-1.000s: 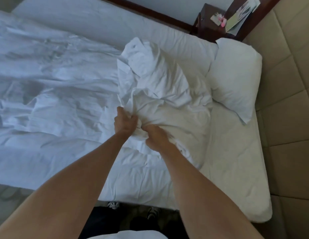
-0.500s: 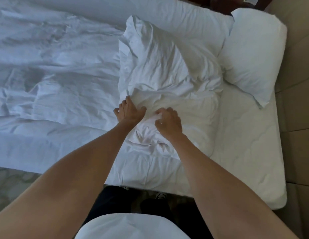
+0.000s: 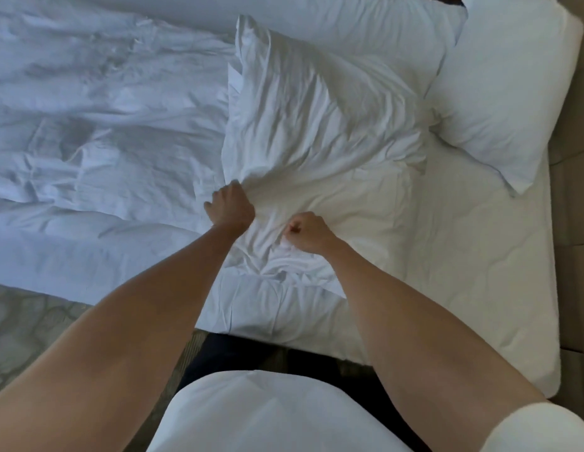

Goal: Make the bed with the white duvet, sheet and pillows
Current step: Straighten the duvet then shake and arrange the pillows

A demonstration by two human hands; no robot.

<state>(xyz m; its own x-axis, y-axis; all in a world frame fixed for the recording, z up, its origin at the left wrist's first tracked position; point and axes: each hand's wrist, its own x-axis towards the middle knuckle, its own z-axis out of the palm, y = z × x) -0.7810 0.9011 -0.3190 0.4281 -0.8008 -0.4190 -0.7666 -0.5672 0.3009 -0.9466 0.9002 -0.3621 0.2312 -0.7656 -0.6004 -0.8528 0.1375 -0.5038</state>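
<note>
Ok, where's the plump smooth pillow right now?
In the head view the smooth pillow lies at the upper right corner of the bed, against the padded headboard, just right of the crumpled pillow both hands grip.

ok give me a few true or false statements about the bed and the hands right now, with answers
1. Both hands grip white fabric. True: the left hand and right hand are fisted in the crumpled pillow.
2. A second pillow lies by the headboard end, to the right. True.
3. That second pillow is being held. False: no hand touches it.
4. The duvet is smooth and flat. False: it is heavily wrinkled.
5. The bedding is striped. False: it is plain white.
</note>
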